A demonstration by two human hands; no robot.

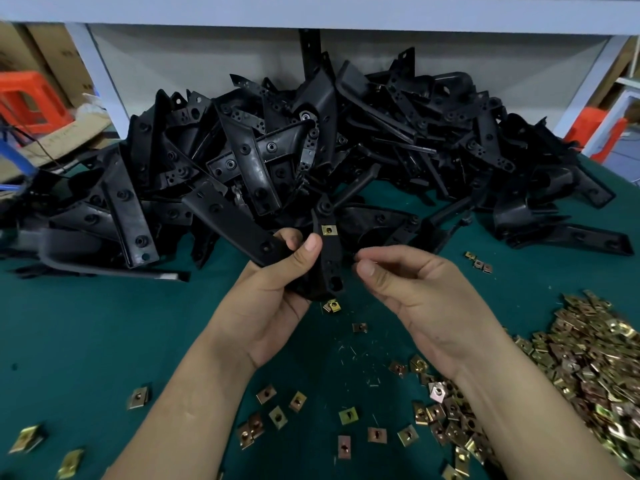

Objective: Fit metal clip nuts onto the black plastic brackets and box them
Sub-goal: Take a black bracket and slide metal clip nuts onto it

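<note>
My left hand (277,292) grips a black plastic bracket (330,261) held upright over the green table. A brass-coloured clip nut (329,230) sits fitted near the bracket's upper end. My right hand (408,289) hovers just right of the bracket with thumb and fingers pinched together; whether it holds a nut is hidden. A big heap of black brackets (311,150) lies behind the hands. A mound of loose clip nuts (588,368) fills the right side of the table.
Several stray clip nuts (277,415) lie scattered on the green table mat (86,341) in front of me. A white shelf frame (104,81) stands behind the heap. Red plastic stools (27,98) and cardboard boxes (62,57) sit beyond the table.
</note>
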